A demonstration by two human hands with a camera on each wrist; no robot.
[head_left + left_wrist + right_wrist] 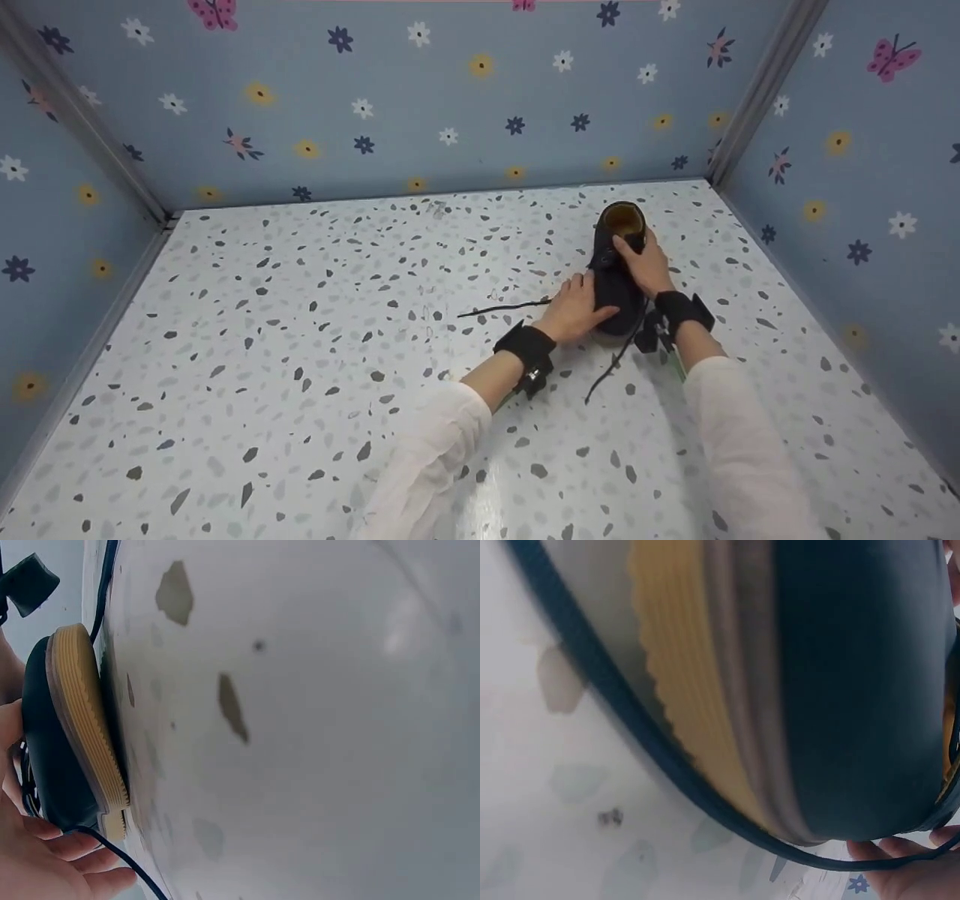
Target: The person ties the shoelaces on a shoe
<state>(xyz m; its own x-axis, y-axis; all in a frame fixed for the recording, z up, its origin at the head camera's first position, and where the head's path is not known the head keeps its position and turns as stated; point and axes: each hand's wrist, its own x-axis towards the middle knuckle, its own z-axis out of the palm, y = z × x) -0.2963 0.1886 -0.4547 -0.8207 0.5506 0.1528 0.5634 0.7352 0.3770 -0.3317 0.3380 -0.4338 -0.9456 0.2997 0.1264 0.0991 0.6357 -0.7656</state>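
Note:
A dark lace-up shoe point(616, 289) rests on the speckled surface, its toe towards me and its tan-lined opening point(624, 219) at the far end. My left hand point(571, 309) grips the front part, thumb over the toe and fingers along the left side. My right hand point(649, 262) holds the ankle part from the right, thumb near the tongue. One loose lace point(504, 307) trails to the left from under the left hand. Another lace point(616, 363) runs down past the toe. A ribbed yellowish sole point(84, 716) shows in the left wrist view.
The speckled white surface point(285, 322) extends left and forward of the shoe. A flowered blue wall point(420, 97) closes the back, and side panels point(862, 225) stand at both sides. Each wrist wears a black strap point(525, 346) with a small camera.

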